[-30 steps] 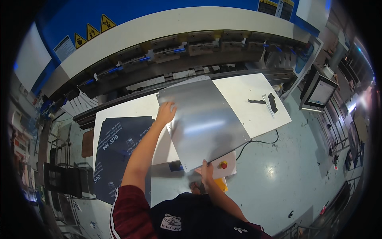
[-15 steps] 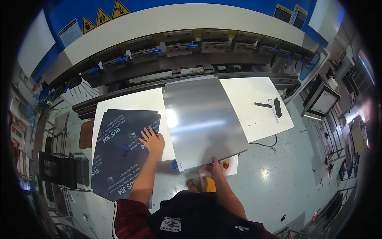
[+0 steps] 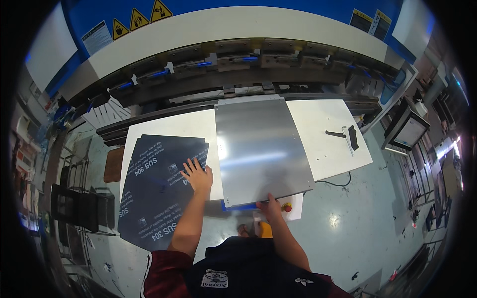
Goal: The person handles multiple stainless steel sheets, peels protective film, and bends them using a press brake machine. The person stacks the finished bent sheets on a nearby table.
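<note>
The right hand (image 3: 270, 206) pinches the sheet (image 3: 266, 149) ahead of it, seemingly steadying it. The left hand (image 3: 198, 178), spread wide, rests on the panel (image 3: 161, 193) beneath; shifting the sheet would call for both

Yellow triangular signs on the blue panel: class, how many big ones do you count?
3, in a row at the upper left: the left sign lowest, the middle sign higher, the right sign highest.

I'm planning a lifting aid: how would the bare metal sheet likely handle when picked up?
The bare metal sheet is probably fairly stiff: its near edge, at the right hand, shows no obvious sag. Its smooth, shiny face may be slippery.
</note>
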`<state>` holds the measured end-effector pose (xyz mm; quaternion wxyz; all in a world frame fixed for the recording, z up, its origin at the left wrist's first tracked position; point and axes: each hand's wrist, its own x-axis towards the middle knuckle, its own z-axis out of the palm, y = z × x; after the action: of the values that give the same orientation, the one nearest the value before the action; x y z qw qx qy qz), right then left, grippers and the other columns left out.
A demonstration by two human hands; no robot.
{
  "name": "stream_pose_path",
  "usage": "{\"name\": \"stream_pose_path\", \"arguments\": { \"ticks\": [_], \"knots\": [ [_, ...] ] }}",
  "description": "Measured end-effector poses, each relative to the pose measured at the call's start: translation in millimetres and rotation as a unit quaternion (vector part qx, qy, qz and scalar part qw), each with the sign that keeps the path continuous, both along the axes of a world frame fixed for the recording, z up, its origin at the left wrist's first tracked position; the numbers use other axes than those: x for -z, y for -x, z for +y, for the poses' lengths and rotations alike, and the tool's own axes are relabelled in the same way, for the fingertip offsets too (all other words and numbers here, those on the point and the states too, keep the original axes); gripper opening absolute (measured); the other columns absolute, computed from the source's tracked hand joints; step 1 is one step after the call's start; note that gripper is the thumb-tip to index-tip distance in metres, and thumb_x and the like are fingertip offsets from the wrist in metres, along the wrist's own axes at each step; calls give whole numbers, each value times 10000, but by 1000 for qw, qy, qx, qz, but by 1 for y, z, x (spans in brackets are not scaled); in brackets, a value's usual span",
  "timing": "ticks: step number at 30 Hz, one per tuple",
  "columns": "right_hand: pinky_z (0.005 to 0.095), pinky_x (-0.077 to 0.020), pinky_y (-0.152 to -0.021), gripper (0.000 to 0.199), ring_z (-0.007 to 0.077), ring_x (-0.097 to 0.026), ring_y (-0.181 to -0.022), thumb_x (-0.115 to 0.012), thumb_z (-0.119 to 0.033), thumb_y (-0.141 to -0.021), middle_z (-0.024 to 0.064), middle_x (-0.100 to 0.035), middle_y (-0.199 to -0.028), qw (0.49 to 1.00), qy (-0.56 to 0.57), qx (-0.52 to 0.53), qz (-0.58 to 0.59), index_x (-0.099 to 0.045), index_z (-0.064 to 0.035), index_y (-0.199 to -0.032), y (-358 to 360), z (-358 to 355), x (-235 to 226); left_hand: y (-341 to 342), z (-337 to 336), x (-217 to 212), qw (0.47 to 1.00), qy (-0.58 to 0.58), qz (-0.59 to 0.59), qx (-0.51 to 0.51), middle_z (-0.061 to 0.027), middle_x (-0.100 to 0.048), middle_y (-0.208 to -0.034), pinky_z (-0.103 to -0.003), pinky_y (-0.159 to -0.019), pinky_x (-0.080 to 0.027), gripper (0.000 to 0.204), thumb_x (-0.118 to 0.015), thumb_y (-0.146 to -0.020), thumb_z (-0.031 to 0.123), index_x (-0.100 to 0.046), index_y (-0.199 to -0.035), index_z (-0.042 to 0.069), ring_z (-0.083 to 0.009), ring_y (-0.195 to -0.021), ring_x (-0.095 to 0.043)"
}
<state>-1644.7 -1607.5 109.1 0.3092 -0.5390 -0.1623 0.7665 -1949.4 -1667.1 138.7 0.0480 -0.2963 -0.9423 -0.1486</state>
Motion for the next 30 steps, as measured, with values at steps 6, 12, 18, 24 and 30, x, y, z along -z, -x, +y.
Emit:
{"name": "stream_pose_path", "arguments": {
  "ticks": [6, 12, 18, 24, 30],
  "knots": [
    [444, -613, -726, 487, 345, -710, -767, -524, -325, -1037, 241, -656, -1041, 998, 22, -27, 42, -409, 57, -1316, 0, -10, 0, 0, 1, -3, 1000, 9, -12, -2, -262, -278, -1603, -663, -1185, -33, 726, -447, -935, 401, -353, -1527, -9, -466, -1503, -166],
    [431, -631, -734, 470, 358, -719, -765, -528, -306, -1040, 247, -635, -1059, 1000, -8, -15, 13, -403, 69, -1295, 8, 1, -8, -1, 1, -4, 1000, 8, -11, -1, -272, -280, -1599, -666, -1182, -38, 726, -449, -933, 396, -359, -1520, -22, -473, -1501, -165],
    [432, -636, -678, 481, 345, -720, -765, -539, -281, -1037, 248, -612, -1065, 999, -12, -22, 28, -361, 78, -1302, 7, 1, -12, -1, 2, -2, 1000, 5, -6, 2, -272, -282, -1597, -671, -1179, -45, 716, -458, -929, 385, -371, -1511, -23, -478, -1495, -177],
    [420, -636, -663, 509, 351, -720, -764, -560, -280, -1020, 249, -610, -1048, 999, -21, -7, 25, -339, 83, -1300, 6, 0, -8, -2, 2, -3, 1000, 8, -2, -2, -270, -287, -1595, -671, -1179, -51, 708, -459, -932, 386, -376, -1508, -16, -474, -1495, -180],
    [410, -620, -651, 462, 342, -719, -760, -576, -289, -1008, 241, -631, -990, 999, -19, -6, 46, -405, 68, -1247, 4, 0, -5, -2, 2, -6, 1000, 15, -13, -1, -265, -273, -1601, -660, -1186, -43, 706, -442, -940, 393, -369, -1516, -8, -469, -1502, -162]
  ]
}}
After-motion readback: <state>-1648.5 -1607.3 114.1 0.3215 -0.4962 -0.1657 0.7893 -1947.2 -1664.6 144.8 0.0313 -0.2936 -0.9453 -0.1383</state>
